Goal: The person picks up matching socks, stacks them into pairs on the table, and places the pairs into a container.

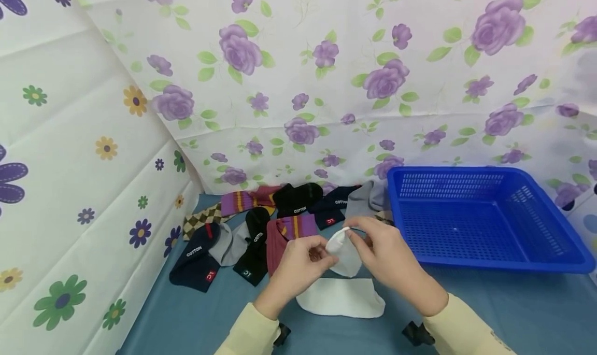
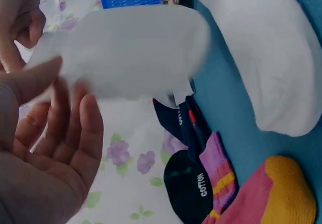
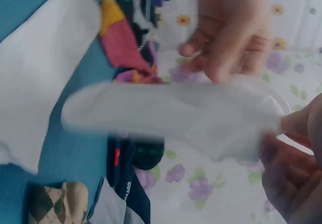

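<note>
A white sock (image 1: 344, 252) hangs lifted above the blue table, held between both hands. My left hand (image 1: 322, 254) pinches its left edge, with the thumb (image 2: 35, 78) on the cloth and the fingers (image 2: 75, 133) behind it. My right hand (image 1: 356, 231) pinches the upper end, seen in the right wrist view as the fingertips (image 3: 294, 126) gripping the sock (image 3: 176, 116). A second white sock (image 1: 342, 298) lies flat on the table just below the hands, also seen as a white sock (image 2: 266, 58) in the left wrist view.
Behind the hands lies a pile of several dark, purple-striped, checked and grey socks (image 1: 261, 225). An empty blue mesh basket (image 1: 466, 171) stands at the right. Floral cloth walls (image 1: 140, 137) close the left and back sides.
</note>
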Motion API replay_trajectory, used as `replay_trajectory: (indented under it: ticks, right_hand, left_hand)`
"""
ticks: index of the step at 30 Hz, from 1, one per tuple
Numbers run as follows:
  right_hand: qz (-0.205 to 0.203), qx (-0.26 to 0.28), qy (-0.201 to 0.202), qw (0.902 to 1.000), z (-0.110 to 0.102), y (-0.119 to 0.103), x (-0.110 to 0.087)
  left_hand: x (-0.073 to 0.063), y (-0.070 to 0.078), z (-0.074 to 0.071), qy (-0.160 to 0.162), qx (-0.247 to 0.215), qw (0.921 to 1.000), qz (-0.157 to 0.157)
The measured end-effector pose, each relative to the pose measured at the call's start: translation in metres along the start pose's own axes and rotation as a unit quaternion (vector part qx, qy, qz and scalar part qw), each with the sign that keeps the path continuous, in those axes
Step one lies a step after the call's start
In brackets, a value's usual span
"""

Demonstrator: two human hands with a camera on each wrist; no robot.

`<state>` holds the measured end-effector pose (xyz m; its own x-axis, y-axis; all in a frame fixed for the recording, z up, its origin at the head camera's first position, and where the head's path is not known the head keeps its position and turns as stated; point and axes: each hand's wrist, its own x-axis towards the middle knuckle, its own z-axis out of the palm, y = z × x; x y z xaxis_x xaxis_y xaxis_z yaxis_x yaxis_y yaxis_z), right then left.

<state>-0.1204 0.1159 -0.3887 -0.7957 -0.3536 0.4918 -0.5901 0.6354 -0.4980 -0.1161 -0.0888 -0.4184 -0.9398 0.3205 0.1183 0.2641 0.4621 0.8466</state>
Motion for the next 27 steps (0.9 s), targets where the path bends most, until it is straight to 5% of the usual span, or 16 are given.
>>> replay_trajectory:
  ticks: [6, 16, 19, 23, 27]
  right_hand:
    - [0.060, 0.113, -0.032, 0.9913, -0.003, -0.002, -0.001]
    - [0.056, 0.068, 0.048, 0.9949, 0.002, -0.006, 0.005]
    - [0.044, 0.062, 0.042, 0.9962, 0.000, -0.006, 0.006]
    - [0.035, 0.058, -0.011, 0.9977, -0.004, -0.007, 0.008]
    - [0.026, 0.034, -0.066, 0.9969, -0.005, -0.007, 0.009]
  left_hand:
    - [0.000, -0.007, 0.002, 0.011, 0.049, 0.9987, -0.002]
    - [0.001, -0.008, 0.007, -0.063, 0.059, 0.9940, 0.068]
    - [0.001, -0.008, 0.006, -0.059, 0.086, 0.9937, 0.040]
    - [0.005, -0.009, 0.004, 0.006, 0.122, 0.9924, -0.018]
    - [0.013, -0.011, 0.008, 0.021, 0.100, 0.9945, -0.022]
